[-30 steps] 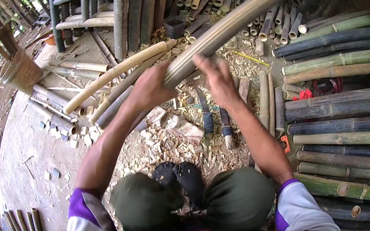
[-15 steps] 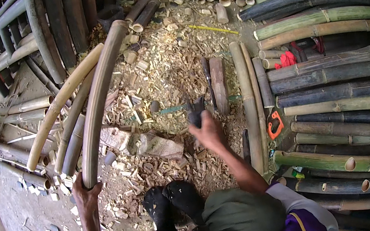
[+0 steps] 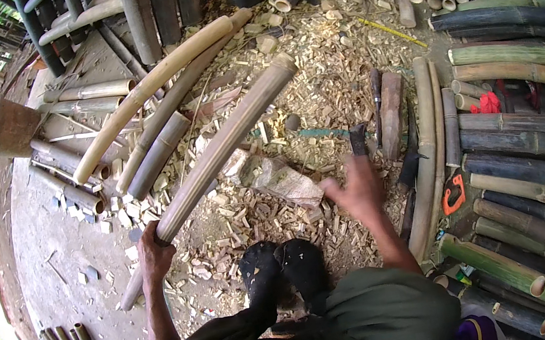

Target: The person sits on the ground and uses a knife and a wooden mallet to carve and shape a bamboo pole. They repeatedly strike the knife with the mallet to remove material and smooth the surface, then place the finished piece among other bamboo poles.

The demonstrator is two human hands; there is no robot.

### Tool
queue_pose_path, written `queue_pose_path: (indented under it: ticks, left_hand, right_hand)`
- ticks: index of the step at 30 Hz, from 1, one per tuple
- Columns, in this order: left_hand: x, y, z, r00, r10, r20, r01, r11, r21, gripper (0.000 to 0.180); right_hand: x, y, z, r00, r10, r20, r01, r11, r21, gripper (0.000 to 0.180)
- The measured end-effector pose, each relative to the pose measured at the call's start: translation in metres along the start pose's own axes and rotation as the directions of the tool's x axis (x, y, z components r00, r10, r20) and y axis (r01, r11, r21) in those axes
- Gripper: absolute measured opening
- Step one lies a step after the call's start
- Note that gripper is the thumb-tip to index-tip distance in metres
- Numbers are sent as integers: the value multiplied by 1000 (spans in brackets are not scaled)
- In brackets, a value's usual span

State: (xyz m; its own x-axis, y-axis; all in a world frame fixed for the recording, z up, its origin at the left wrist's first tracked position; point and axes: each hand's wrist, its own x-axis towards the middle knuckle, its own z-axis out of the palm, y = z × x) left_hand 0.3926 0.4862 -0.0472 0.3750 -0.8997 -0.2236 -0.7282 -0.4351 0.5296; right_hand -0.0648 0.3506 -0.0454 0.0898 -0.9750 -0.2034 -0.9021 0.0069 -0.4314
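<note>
My left hand [image 3: 154, 253] is wrapped round a grey-brown bamboo pole [image 3: 228, 143] near its lower end. The pole slants up and away to the right over the chips, its far end raised. My right hand [image 3: 360, 191] is blurred by motion, thumb spread wide from the fingers and nothing visible in the grip. Just beyond its fingertips is a dark object [image 3: 358, 140] whose kind I cannot make out; contact is unclear. A machete with a black handle [image 3: 408, 172] lies to the right of that hand. Between my hands lies a pale, rough wooden block [image 3: 281, 177].
Wood chips [image 3: 326, 100] cover the ground. Several bamboo poles [image 3: 158, 92] lie at the left; bamboo stacks [image 3: 517, 122] line the right side. An orange-handled tool [image 3: 453, 194], a squared wood piece [image 3: 393, 117] and a yellow measuring tape [image 3: 394, 32] lie at the right.
My view has turned left. The bamboo pole has tipped further to the right in my left hand. My right hand has let go of the machete, which now lies beside the long bamboo.
</note>
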Motion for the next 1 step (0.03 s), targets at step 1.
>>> queue_pose_path:
  ticks: [1]
  left_hand:
    - [4, 6, 3, 999, 39, 5, -40, 995, 96, 44]
  right_hand:
    - [3, 1, 37, 986, -150, 75, 150, 989, 14, 79]
